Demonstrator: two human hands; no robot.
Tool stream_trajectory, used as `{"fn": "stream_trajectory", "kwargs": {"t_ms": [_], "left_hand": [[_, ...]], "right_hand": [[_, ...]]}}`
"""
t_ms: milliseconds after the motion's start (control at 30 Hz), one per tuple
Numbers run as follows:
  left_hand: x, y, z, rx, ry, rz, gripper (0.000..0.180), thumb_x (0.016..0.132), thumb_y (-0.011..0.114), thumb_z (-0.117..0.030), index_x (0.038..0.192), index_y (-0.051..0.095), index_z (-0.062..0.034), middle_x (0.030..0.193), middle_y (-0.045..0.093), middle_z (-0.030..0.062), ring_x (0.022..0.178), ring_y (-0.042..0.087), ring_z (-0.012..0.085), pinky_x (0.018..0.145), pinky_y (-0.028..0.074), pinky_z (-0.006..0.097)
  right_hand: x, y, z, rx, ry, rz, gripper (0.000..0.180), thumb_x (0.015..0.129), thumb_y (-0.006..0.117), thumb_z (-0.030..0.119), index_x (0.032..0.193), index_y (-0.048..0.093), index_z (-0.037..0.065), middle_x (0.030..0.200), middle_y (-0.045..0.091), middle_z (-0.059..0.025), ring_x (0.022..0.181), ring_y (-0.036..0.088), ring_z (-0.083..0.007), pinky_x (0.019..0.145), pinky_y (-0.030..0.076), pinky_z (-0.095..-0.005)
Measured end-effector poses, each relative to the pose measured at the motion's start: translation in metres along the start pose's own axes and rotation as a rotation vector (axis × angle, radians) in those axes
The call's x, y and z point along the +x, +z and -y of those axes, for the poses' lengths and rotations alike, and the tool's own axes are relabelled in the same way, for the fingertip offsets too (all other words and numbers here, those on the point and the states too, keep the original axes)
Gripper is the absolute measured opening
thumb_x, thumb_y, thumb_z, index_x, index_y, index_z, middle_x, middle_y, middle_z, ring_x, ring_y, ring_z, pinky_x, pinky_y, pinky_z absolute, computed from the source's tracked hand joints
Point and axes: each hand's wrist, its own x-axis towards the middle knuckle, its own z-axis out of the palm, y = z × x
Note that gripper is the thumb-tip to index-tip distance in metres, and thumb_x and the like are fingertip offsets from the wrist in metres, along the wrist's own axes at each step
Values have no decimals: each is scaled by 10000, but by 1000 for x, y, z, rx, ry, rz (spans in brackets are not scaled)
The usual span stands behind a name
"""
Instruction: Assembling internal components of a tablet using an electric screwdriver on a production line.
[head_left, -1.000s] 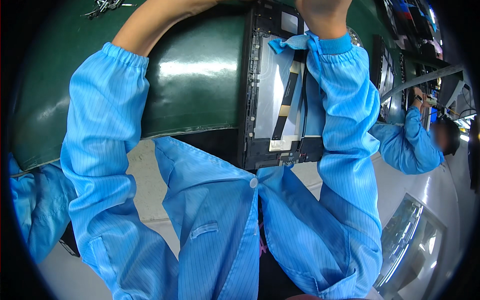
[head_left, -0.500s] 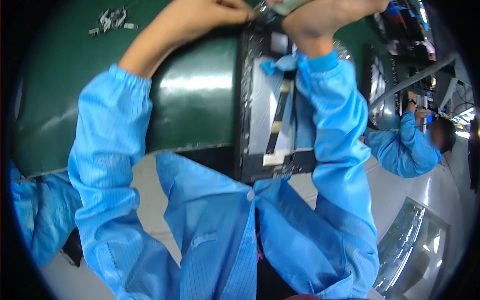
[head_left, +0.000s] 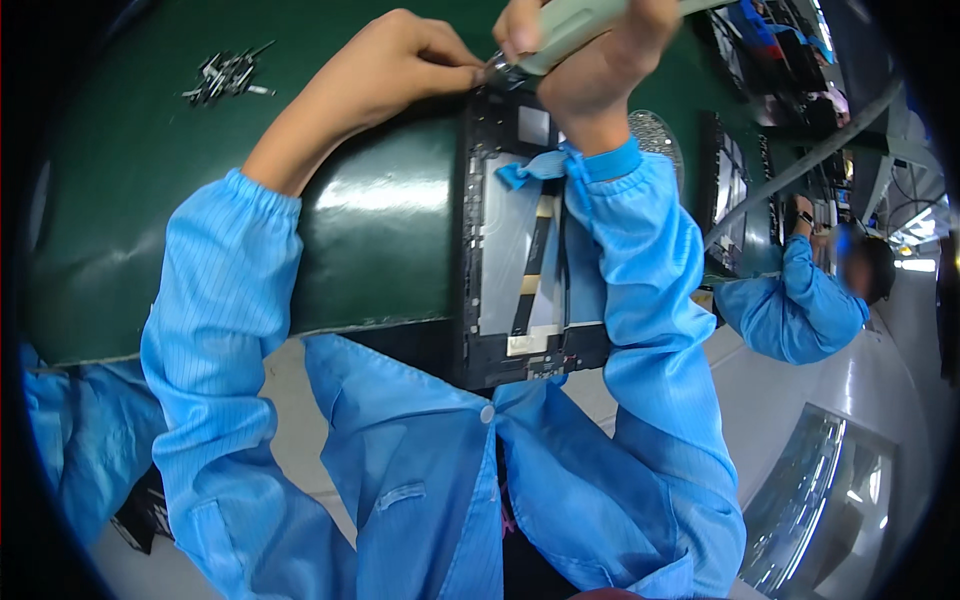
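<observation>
An opened black tablet-like device (head_left: 508, 240) lies on the green table and overhangs its near edge, showing grey panels and a dark ribbon strip. My right hand (head_left: 595, 85) is closed around a pale green handled tool (head_left: 578, 25). The tool's metal tip is at the device's far left corner; its exact kind I cannot make out. Beside that tip, my left hand (head_left: 405, 65) has thumb and fingers pinched together at the corner. Whatever lies between those fingertips is hidden. My right wrist and a tied blue strip at its cuff cover part of the device.
A pile of small black and silver parts (head_left: 228, 76) lies on the far left of the green table (head_left: 120, 220). Right of my right wrist is a round metallic mesh object (head_left: 655, 140). A co-worker in blue (head_left: 800, 310) sits at the right, near more opened devices (head_left: 725, 190).
The whole view has shifted, so the device sits lower and slightly left in it. More of both hands and the green tool shows. The left fingers stay at the device's far corner.
</observation>
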Motion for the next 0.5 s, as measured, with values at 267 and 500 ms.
{"fn": "stream_trajectory", "kwargs": {"t_ms": [267,500], "left_hand": [[-5,-4,-30,-80,-159,-33,201,861,767,-118,918,747,73,818,717,105,752,636,158,708,502,314],[-6,-3,-31,-70,-161,-28,193,868,758,-111,913,744,75,804,704,99,747,623,152,706,494,313]], "right_hand": [[2,18,-2,-430,49,-217,227,958,735,195,915,643,-8,701,597,-57,446,525,-124,413,410,-277],[0,16,-3,-439,1,-162,223,966,712,167,835,605,21,623,567,-34,434,532,-120,416,405,-271]]}}
